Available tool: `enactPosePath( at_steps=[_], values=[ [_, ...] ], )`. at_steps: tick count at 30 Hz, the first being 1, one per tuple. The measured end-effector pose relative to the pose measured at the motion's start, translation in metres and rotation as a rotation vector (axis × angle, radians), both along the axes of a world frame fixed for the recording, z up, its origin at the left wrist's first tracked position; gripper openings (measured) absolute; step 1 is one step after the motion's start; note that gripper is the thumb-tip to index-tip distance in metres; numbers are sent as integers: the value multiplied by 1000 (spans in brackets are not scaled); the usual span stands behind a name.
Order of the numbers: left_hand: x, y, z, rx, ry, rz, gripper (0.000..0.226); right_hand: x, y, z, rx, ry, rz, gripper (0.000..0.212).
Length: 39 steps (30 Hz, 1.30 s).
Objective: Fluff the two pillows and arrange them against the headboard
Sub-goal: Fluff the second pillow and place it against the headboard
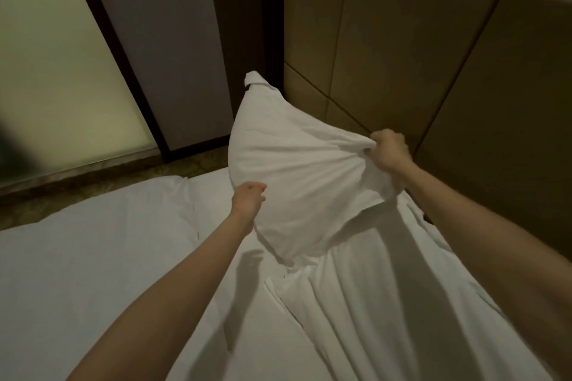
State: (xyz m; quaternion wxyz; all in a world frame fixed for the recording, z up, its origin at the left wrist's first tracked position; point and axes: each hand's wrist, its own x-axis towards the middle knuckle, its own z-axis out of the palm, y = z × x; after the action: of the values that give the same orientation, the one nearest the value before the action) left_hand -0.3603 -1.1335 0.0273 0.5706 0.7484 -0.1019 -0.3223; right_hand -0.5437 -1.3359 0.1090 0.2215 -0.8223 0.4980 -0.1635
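Both hands grip one white pillow (294,170) and hold it tilted above the bed, one corner pointing up toward the dark gap beside the headboard (418,49). At far left, a frosted glass panel (55,71) in a dark frame glows pale green, with a grey wall panel (161,40) next to it and a strip of patterned floor (93,192) along the mattress edge. A flat white sheet (93,257) covers the left part of the bed. Left hand (249,199), fingers curled shut, holds the pillow's lower left edge, its shadow falling on the sheet beneath. Right hand (390,150) is closed tight on a bunched fistful of the pillowcase at the right edge, the fabric drawn into radiating creases. Below the pillow, rumpled white bedding (371,303) lies in long folds running toward the camera. Tan headboard panels fill the upper right, just behind the right hand. Only this one pillow can be made out.
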Motion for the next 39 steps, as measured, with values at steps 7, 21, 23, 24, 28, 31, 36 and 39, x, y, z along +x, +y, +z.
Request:
enactPosePath(
  at_steps=[7, 21, 23, 24, 28, 31, 36, 39],
  values=[
    [-15, 22, 12, 22, -13, -89, 24, -47, 25, -40, 190, 218, -76, 23],
    [-70, 67, 45, 23, -47, -128, 24, -93, 67, 1, 432, 88, -118, 18],
    [-76, 68, 44, 24, -45, -117, 24, -90, 67, 6, 503, -13, -157, 20],
    [-79, 69, 44, 28, -42, -115, 24, -86, 69, 8, 569, -34, -150, 26],
    [-88, 68, 43, 47, -24, -112, 24, -74, 79, 3, 634, 4, -85, 37],
    [-87, 61, 46, 50, -43, -102, 24, -68, 61, 4, 254, -126, -247, 24],
    [-87, 60, 51, 53, -43, -84, 24, -91, 50, 2, 73, -243, -316, 24],
    [-91, 68, 44, 52, -47, -79, 24, -108, 58, -9, 52, -319, -279, 19]
  ],
)
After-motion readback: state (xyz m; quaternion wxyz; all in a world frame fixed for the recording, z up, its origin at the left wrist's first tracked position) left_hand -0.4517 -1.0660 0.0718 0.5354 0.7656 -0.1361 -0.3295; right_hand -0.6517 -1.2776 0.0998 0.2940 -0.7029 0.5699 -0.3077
